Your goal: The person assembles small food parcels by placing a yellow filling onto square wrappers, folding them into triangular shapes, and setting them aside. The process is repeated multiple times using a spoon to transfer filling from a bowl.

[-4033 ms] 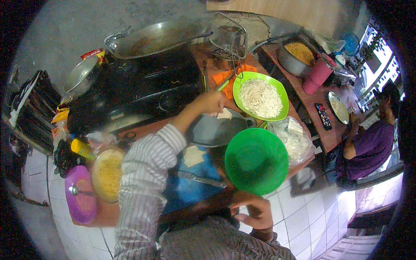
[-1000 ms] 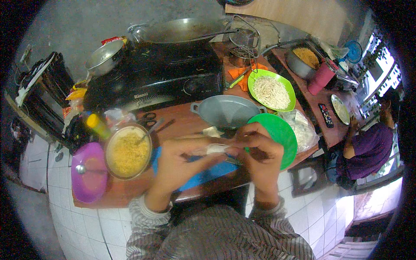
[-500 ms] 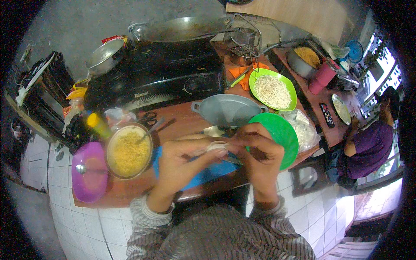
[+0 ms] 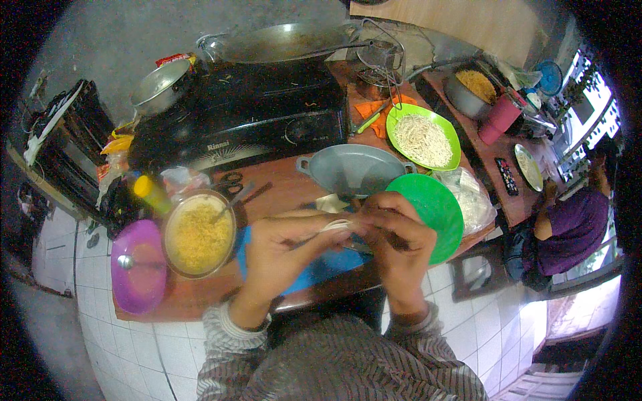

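Both hands meet in front of me over a blue mat or board [image 4: 314,273]. Between them is a small, pale, folded piece that looks like dough [image 4: 338,225]. My left hand [image 4: 281,250] pinches it between thumb and fingers. My right hand [image 4: 403,237] presses at its other end with fingertips drawn together, hiding that end. Behind the hands, another pale piece [image 4: 330,202] lies partly covered. A green plate [image 4: 438,224] sits just beyond my right hand. Left of my left hand stands a bowl of shredded yellow food [image 4: 199,234] with a spoon in it.
A purple bowl [image 4: 138,287] is at the table's left edge. Behind are a grey oval pan [image 4: 354,172], a black stove [image 4: 234,120] and a lime plate of pale strips [image 4: 422,137]. A person in purple [image 4: 572,230] sits at the right.
The pale piece now looks narrower and more folded over between my fingers. Both hands stay in nearly the same place.
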The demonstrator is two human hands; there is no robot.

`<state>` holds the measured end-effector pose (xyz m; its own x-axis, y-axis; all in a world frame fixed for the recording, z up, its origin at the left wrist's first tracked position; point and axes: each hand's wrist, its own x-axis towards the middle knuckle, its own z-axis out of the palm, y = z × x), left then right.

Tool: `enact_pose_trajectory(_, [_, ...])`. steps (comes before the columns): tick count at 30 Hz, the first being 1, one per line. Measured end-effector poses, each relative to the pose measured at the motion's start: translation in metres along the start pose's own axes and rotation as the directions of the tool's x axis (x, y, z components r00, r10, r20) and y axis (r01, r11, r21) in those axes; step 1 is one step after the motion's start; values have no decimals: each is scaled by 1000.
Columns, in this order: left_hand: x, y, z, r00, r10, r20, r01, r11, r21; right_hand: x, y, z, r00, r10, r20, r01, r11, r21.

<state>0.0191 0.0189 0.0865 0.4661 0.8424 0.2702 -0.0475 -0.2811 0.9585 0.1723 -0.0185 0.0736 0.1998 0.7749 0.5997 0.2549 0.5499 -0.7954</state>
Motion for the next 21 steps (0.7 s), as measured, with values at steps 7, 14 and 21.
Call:
enact_pose_trajectory(7, [0, -3, 2, 999, -41, -10, 40, 999, -16, 1, 3, 0, 997, -79, -8, 79, 995, -60])
enact_pose_trajectory(14, [3, -4, 2, 1000, -14, 7, 14, 1000, -10, -1, 9, 1, 996, -83, -41, 81, 996, -35])
enact_pose_trajectory(21, [2, -6, 4, 983, -177, -56, 175, 983, -53, -2, 11, 3, 998, -45, -36, 42, 997, -61])
